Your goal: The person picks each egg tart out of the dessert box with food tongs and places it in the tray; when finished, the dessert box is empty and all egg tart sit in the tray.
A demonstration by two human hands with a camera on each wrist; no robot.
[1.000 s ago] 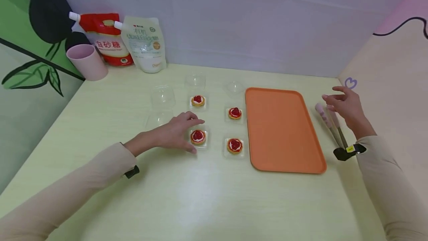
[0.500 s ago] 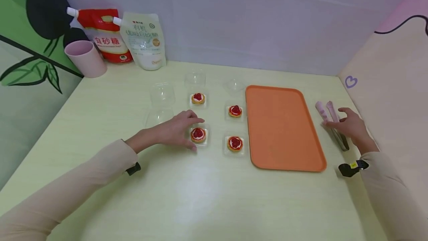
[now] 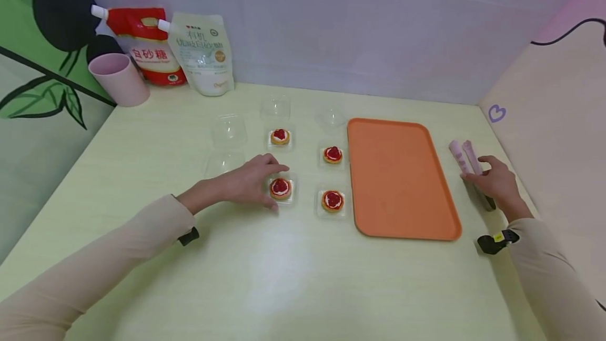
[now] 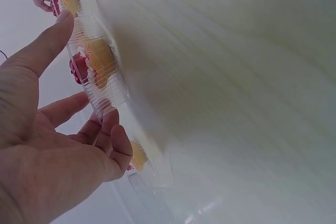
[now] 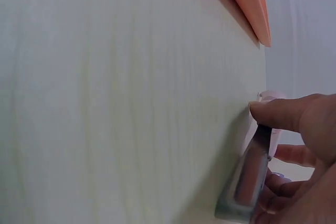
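Observation:
In the head view my left hand (image 3: 248,180) reaches from the left around a clear plastic box base (image 3: 291,198) with a red-topped, cream-edged tart (image 3: 280,188) on it. The left wrist view shows the thumb at one edge of this ribbed base (image 4: 113,85) and the fingertips at the opposite edge, pinching it with the tart between. At the right side of the table my right hand (image 3: 501,183) grips metal tongs (image 5: 249,177) with pink ends (image 3: 458,156), thumb on one arm and fingers on the other. The hand hides part of the tongs.
Three more tarts stand on clear bases: one behind (image 3: 280,137) and two in the right column (image 3: 333,154). Clear lids (image 3: 229,130) lie behind and left. An orange tray (image 3: 402,183) is right of them. Two sugar pouches (image 3: 203,57) and a pink cup (image 3: 120,80) stand back left.
My right hand has come down onto the tongs from above and taken hold around their arms. My left hand stays around the same tart's base. The head view has tilted slightly.

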